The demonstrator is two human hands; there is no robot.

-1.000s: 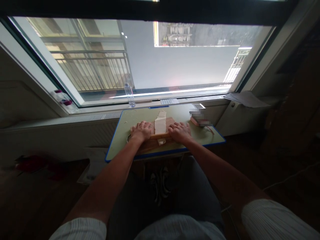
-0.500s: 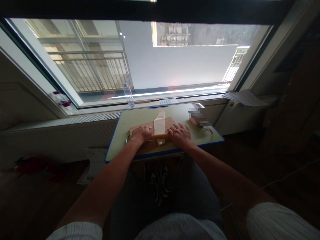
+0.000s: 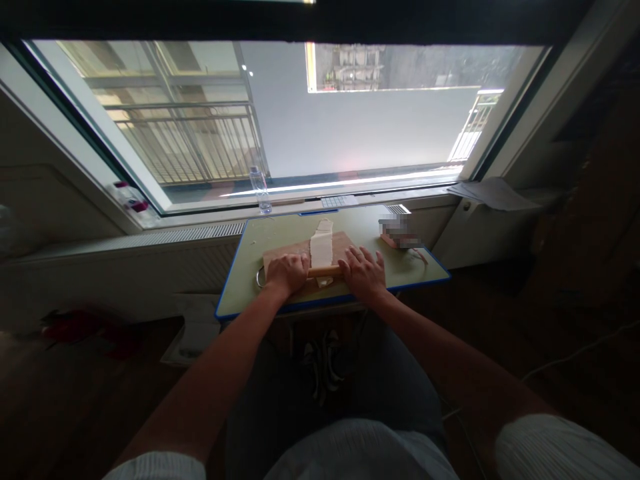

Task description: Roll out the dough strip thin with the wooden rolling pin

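Observation:
A wooden rolling pin (image 3: 324, 272) lies crosswise over a long pale strip of dough (image 3: 321, 247). My left hand (image 3: 287, 273) is closed around the pin's left end. On the right end presses my right hand (image 3: 364, 272), its thumb against the pin and its fingers spread forward over it. Under the dough is a wooden cutting board (image 3: 345, 241) with a metal ring handle (image 3: 259, 277) at its left. The strip stretches away past the board's far edge, and a short, crumpled end shows on the near side of the pin.
The board rests on a small green table (image 3: 237, 293) with a blue rim. A blurred-out packet (image 3: 397, 233) sits at its right. A clear bottle (image 3: 261, 192) stands on the windowsill, another bottle (image 3: 133, 201) farther left. Papers (image 3: 493, 195) lie at the right.
The view has shifted slightly. Both hands stay on the rolling pin, which sits at nearly the same place on the dough; any roll is too small to make out.

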